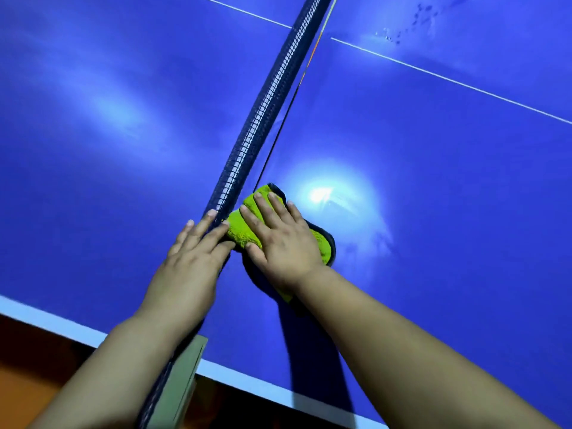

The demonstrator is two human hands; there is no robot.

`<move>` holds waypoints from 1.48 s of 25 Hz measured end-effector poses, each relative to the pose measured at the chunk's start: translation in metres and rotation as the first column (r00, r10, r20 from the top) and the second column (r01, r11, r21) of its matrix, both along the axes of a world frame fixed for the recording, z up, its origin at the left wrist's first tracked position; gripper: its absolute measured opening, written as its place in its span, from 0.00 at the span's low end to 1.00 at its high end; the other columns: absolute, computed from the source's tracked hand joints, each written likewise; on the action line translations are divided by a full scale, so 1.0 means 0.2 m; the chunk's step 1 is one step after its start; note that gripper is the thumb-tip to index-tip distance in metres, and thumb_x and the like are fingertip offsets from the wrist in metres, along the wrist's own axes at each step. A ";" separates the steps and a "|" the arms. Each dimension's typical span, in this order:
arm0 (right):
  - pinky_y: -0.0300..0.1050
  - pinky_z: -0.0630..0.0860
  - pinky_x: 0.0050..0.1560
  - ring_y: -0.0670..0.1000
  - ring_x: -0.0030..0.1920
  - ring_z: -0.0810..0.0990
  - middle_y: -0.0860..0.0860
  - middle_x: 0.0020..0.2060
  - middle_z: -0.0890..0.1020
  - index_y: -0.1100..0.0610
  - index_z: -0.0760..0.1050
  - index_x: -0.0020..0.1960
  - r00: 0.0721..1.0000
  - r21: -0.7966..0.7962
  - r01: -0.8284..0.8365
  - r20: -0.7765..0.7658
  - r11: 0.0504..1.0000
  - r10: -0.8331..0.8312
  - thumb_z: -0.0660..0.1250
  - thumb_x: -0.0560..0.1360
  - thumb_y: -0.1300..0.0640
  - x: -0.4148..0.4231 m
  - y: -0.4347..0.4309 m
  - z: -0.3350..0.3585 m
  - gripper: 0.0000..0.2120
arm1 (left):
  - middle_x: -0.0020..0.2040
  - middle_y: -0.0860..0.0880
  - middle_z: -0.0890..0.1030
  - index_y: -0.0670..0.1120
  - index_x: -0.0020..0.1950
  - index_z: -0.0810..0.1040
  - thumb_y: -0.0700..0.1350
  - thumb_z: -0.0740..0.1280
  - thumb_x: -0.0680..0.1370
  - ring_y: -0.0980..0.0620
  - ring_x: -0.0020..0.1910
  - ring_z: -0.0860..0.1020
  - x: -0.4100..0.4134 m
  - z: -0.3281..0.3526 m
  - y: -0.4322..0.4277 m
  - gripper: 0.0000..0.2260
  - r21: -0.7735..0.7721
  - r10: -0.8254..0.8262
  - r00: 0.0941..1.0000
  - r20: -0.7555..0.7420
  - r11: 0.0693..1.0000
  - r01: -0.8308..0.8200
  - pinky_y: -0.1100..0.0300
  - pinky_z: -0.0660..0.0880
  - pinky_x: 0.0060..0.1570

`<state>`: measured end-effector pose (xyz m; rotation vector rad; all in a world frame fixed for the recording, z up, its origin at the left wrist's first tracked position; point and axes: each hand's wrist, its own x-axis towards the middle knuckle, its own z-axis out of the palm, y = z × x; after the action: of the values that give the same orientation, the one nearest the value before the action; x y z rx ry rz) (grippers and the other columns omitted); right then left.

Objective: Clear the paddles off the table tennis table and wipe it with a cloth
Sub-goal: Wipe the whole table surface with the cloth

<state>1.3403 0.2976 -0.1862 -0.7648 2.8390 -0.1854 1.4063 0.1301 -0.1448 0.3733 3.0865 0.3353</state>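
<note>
While leaning in over the near edge of the blue counter [93, 181], resting the left hand [188, 267] open against the dark net [263, 103], fingers straight and slightly spread, just beyond the grey net post [185, 382]. Pressing the folded green cloth [244, 230] flat onto the counter, tight against the right side of the net, with the right hand [281, 239] lying palm down and 4 fingers stretched out on top. Catching a bright glare [322, 193] just right of the cloth. Showing 1 white line [448, 78] farther right and dark specks [411, 23] near the far edge.
</note>
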 end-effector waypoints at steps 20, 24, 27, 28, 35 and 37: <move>0.50 0.43 0.75 0.51 0.78 0.44 0.51 0.78 0.48 0.49 0.49 0.78 0.744 0.001 0.668 0.014 0.744 -0.668 0.54 0.79 0.46 -0.03 1.01 0.06 0.30 | 0.62 0.41 0.77 0.40 0.52 0.81 0.34 0.72 0.62 0.43 0.70 0.59 0.23 0.05 0.10 0.18 -0.190 0.050 0.999 -0.016 0.980 -0.052 0.58 0.41 0.71; 0.55 0.47 0.75 0.56 0.77 0.46 0.55 0.78 0.49 0.50 0.50 0.78 0.520 0.011 0.854 0.011 0.520 -0.854 0.53 0.80 0.46 0.15 0.80 0.06 0.29 | 0.63 0.42 0.77 0.42 0.52 0.82 0.35 0.78 0.54 0.42 0.70 0.62 0.28 0.04 -0.04 0.26 -0.226 -0.017 0.998 0.058 0.974 0.030 0.53 0.45 0.71; 0.56 0.46 0.74 0.57 0.77 0.45 0.55 0.78 0.48 0.50 0.49 0.78 0.458 0.001 0.889 0.043 0.458 -0.888 0.53 0.80 0.46 0.20 0.50 0.07 0.29 | 0.62 0.42 0.77 0.42 0.50 0.82 0.35 0.78 0.53 0.42 0.70 0.63 0.33 0.04 -0.12 0.26 -0.207 -0.067 0.996 0.066 0.975 0.080 0.50 0.49 0.69; 0.56 0.46 0.74 0.57 0.77 0.45 0.55 0.78 0.48 0.50 0.49 0.78 0.489 -0.005 0.872 0.043 0.489 -0.872 0.53 0.80 0.46 0.19 0.41 0.07 0.29 | 0.63 0.42 0.77 0.43 0.50 0.82 0.35 0.78 0.53 0.43 0.70 0.62 0.34 0.05 -0.14 0.26 -0.180 -0.072 0.996 0.057 0.980 0.081 0.50 0.51 0.69; 0.54 0.45 0.76 0.55 0.77 0.44 0.53 0.78 0.48 0.47 0.49 0.78 0.910 0.010 0.413 0.043 0.911 -0.413 0.52 0.80 0.45 0.21 -0.18 0.05 0.29 | 0.65 0.46 0.75 0.46 0.52 0.81 0.36 0.76 0.58 0.44 0.71 0.63 0.47 0.09 -0.22 0.23 -0.121 -0.063 0.997 0.044 0.990 0.068 0.47 0.58 0.67; 0.54 0.46 0.76 0.55 0.78 0.44 0.52 0.78 0.48 0.47 0.50 0.78 0.973 0.012 0.227 0.031 0.974 -0.227 0.52 0.80 0.44 0.33 -0.23 0.04 0.28 | 0.64 0.46 0.76 0.46 0.51 0.81 0.37 0.76 0.61 0.45 0.71 0.64 0.51 0.10 -0.24 0.19 -0.114 -0.065 0.997 0.030 0.991 0.068 0.47 0.58 0.68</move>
<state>1.4061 0.2509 -0.1775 -0.4291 2.8889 -0.2163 1.5076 0.0827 -0.1244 0.4631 3.0413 0.1586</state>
